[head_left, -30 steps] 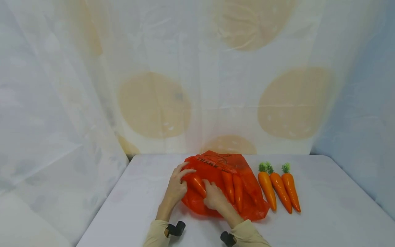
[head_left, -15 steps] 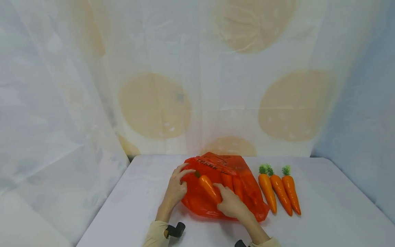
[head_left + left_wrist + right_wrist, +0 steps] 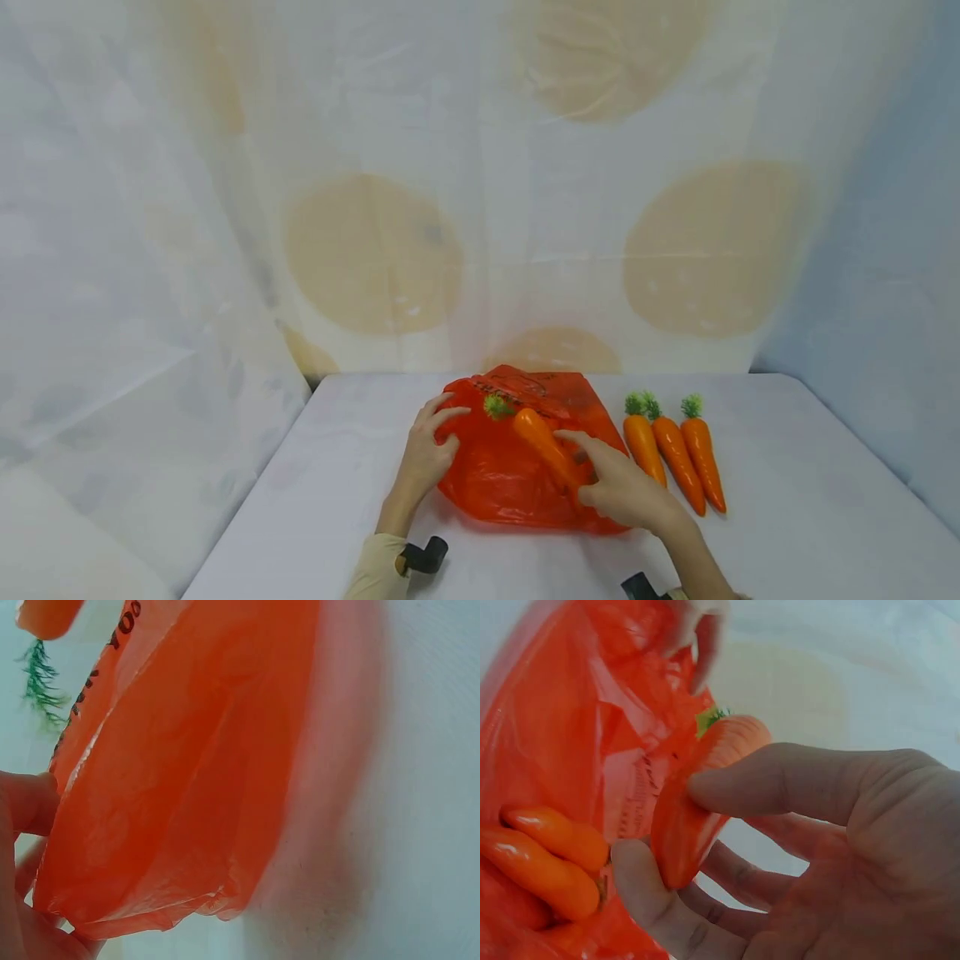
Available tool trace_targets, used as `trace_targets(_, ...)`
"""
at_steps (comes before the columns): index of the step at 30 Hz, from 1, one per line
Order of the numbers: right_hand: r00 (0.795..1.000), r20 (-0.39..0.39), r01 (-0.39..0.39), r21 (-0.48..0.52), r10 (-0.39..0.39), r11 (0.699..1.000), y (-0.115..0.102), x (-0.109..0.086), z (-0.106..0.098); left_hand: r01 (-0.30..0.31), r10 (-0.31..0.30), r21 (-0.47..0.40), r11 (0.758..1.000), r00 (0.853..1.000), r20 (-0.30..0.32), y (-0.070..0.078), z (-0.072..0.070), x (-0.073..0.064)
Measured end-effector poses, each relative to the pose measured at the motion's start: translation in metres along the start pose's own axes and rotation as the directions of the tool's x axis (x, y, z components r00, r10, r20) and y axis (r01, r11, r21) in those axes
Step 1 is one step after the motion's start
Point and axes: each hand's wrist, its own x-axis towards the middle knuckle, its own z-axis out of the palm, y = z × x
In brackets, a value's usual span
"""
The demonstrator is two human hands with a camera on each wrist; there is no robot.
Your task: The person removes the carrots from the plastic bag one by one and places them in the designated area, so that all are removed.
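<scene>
My right hand pinches an orange carrot between thumb and fingers, over the red plastic bag. The carrot's leafy green top points away to the upper left. Up close in the right wrist view, the thumb presses on one side of the carrot and the fingers lie against the other. On the bag's left side, my left hand grips its edge, with fingertips and thumb on the thin film in the left wrist view. Several carrots lie within the bag opening, partly covered by red plastic.
Three carrots with green tops lie side by side on the white table, to the right of the bag. A pale curtain with large tan circles hangs behind the table, and white sheets hang at both sides.
My right hand has drawn the carrot out of the bag, up and to the right, so its green top now shows. The left hand has stayed at the bag's edge.
</scene>
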Motion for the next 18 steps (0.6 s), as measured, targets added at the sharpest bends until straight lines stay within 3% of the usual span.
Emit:
trace_targets(7,1.0,-0.013,-0.013,0.044,0.013,0.999,-0.002,-0.009,-0.013,0.012,-0.012,-0.01,1.0,1.0,-0.002,0.0,-0.001,-0.001)
trace_targets(18,0.995,-0.068,0.074,0.047,-0.071,0.996,0.007,-0.014,-0.027,0.025,-0.025,-0.022,0.999,1.0,0.006,0.004,-0.002,-0.001)
